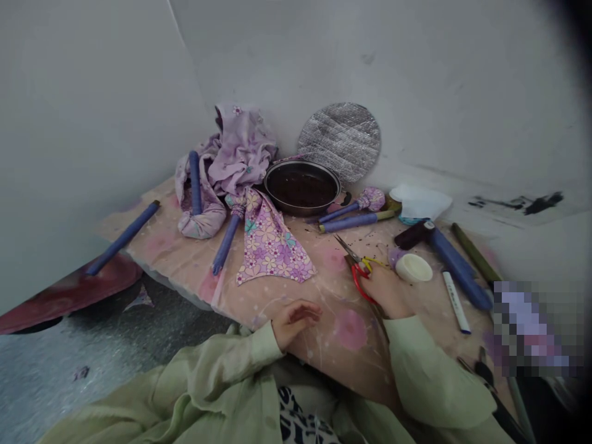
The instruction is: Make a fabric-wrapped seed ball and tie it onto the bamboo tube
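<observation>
My right hand (389,288) is closed over the handles of a pair of scissors (357,266) with one red and one yellow loop. The blades are partly spread and point away to the left over the table. Over the near table edge, my left hand (296,319) rests with loosely curled fingers and nothing in it. Beyond it lies a floral purple cloth (272,243), knotted around the end of a blue-wrapped stick (226,243). A white cup (414,269) stands just right of my right hand, beside a dark thread spool (413,235).
A dark pan (303,188) and a round silver foil mat (341,142) are at the wall. Crumpled floral fabric (243,148) fills the back left. Another blue-wrapped stick (124,237) overhangs the left edge. A marker (456,302) and a thick blue roll (457,265) lie right.
</observation>
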A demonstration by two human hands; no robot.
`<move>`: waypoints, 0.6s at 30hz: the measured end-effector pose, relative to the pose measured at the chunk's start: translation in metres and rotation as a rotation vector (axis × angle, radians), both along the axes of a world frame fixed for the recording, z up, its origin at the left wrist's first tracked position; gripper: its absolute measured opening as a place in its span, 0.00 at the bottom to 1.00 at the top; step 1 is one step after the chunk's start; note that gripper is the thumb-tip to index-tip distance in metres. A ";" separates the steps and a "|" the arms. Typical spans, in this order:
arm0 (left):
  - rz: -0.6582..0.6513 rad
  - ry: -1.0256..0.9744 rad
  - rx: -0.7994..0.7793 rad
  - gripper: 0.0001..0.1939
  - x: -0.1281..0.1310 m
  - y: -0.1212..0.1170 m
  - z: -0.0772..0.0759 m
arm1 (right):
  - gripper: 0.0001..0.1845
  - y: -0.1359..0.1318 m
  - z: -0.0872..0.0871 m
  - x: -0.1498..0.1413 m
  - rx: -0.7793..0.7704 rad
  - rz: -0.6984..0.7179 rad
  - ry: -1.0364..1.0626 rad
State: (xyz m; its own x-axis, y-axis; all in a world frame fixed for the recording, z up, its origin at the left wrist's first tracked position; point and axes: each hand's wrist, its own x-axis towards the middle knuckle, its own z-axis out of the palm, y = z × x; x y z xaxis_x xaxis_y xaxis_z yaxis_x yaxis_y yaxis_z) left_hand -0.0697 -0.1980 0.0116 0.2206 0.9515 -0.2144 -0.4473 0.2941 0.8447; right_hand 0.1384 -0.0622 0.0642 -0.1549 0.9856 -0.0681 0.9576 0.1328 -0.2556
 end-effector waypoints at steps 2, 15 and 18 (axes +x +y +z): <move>-0.004 -0.001 0.002 0.16 0.000 0.000 0.000 | 0.14 -0.001 0.004 -0.016 0.011 0.028 0.051; 0.069 0.102 0.041 0.16 -0.014 0.001 -0.001 | 0.07 0.012 -0.017 -0.096 -0.180 0.095 0.554; 0.183 0.273 0.129 0.12 -0.037 0.005 0.002 | 0.12 0.013 -0.011 -0.086 -0.255 0.070 0.748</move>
State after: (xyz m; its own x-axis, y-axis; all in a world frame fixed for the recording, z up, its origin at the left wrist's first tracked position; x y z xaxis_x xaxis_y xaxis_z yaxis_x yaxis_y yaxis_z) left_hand -0.1068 -0.1925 0.0132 -0.0050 0.9930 -0.1179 -0.2351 0.1134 0.9653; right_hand 0.0527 -0.0493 0.0528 -0.3096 0.9398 -0.1444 0.5113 0.0365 -0.8586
